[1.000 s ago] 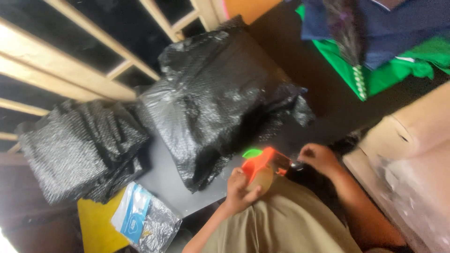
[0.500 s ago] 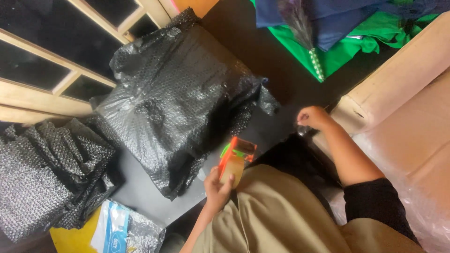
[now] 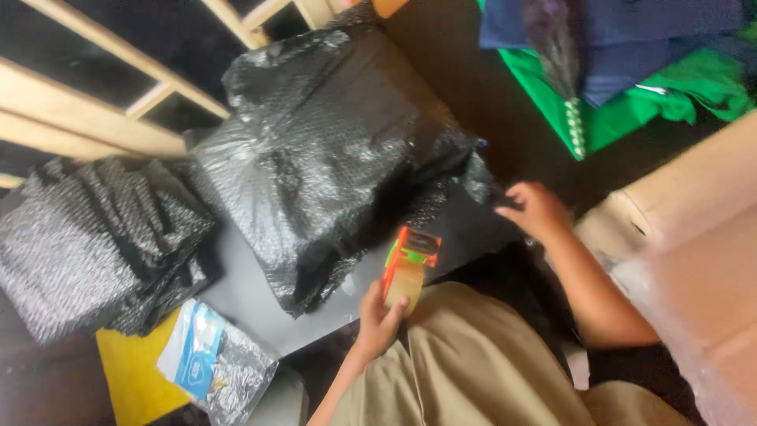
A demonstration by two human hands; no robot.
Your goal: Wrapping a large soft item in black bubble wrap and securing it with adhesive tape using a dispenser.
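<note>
My left hand [image 3: 378, 319] grips an orange and green tape dispenser [image 3: 408, 264] with a roll of tape, held just above my lap in tan trousers. A large parcel wrapped in black bubble wrap [image 3: 331, 150] lies on a grey sheet in front of me. My right hand [image 3: 536, 209] reaches to the parcel's right corner, fingers spread and touching the edge of the black wrap; whether it pinches the wrap is unclear.
A second black bubble-wrap bundle [image 3: 95, 237] lies at the left. A small silver and blue packet [image 3: 213, 367] rests on a yellow sheet [image 3: 130, 371]. Wooden slats [image 3: 95, 102] run behind. Green and navy fabric [image 3: 631, 71] lies top right; a cardboard box [image 3: 686, 237] stands at right.
The view shifted and my right hand moved away from the dispenser, out to the parcel's right corner. The left hand keeps its hold on the dispenser.
</note>
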